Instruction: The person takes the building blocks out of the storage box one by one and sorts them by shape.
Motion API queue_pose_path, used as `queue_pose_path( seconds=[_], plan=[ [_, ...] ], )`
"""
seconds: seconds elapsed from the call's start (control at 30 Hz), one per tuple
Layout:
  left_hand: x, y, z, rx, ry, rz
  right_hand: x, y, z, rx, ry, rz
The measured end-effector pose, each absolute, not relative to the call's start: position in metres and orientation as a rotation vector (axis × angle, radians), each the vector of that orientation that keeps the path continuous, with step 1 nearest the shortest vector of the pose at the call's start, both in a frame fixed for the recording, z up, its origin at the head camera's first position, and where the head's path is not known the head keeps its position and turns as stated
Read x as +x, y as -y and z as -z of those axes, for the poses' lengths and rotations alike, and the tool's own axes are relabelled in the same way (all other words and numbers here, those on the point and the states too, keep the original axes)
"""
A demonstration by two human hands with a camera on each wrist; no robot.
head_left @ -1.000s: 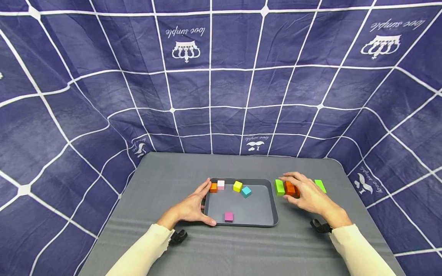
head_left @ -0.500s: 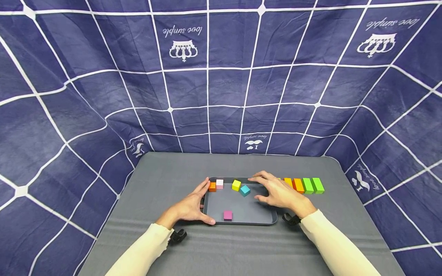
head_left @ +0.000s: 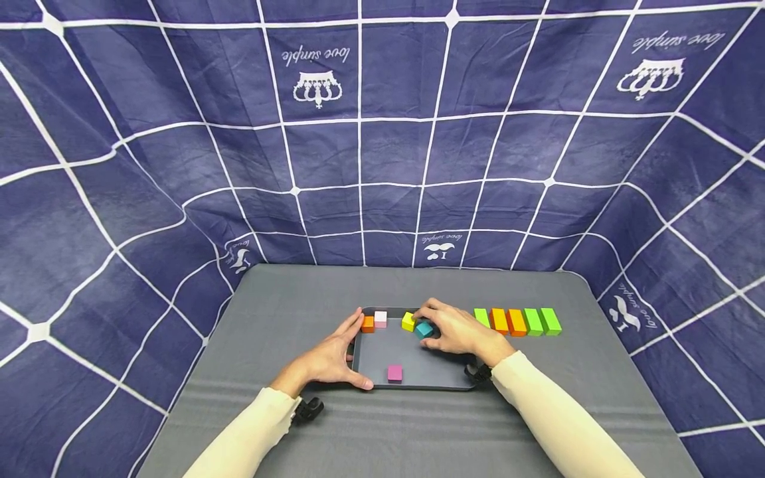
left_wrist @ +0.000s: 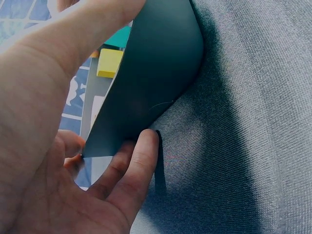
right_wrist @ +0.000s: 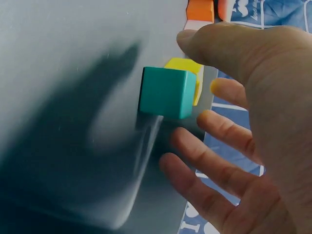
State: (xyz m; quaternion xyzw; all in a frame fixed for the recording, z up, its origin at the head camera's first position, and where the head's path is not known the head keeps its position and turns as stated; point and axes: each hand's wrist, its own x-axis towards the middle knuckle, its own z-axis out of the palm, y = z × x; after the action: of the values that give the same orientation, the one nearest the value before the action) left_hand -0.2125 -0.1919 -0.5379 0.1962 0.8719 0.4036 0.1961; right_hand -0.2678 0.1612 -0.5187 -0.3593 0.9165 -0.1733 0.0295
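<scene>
My left hand (head_left: 327, 355) holds the dark grey tray (head_left: 412, 355) at its left end, thumb at the front corner and index finger at the back corner. In the left wrist view, other fingertips (left_wrist: 146, 139) lie against the tray's outer side. My right hand (head_left: 457, 330) hovers over the tray's right part, thumb and fingers spread around a teal cube (right_wrist: 165, 92) without pinching it. A yellow cube (head_left: 408, 322) stands just left of the teal one. An orange cube (head_left: 368, 324) and a white-and-pink cube (head_left: 380, 319) sit in the back left corner; a magenta cube (head_left: 394, 373) lies near the front wall.
Right of the tray is a row of blocks: a light green block (head_left: 481, 317), a yellow-orange block (head_left: 499, 321), an orange block (head_left: 516, 322) and green blocks (head_left: 542, 321). Grey cloth (head_left: 287, 292) covers the table, and a blue checked curtain (head_left: 394, 153) hangs behind.
My right hand has moved left from above the block row, across the tray's right edge, to the teal cube. The left hand has stayed on the tray.
</scene>
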Motion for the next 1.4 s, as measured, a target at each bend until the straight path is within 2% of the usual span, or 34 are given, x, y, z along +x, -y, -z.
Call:
queue_pose_path(
  seconds=[1.4],
  plan=[
    [-0.2103, 0.1893, 0.5364, 0.564, -2.461, -1.119, -0.2713, -0.1592, 0.5268, -1.220, -2.774, 0.606]
  ],
)
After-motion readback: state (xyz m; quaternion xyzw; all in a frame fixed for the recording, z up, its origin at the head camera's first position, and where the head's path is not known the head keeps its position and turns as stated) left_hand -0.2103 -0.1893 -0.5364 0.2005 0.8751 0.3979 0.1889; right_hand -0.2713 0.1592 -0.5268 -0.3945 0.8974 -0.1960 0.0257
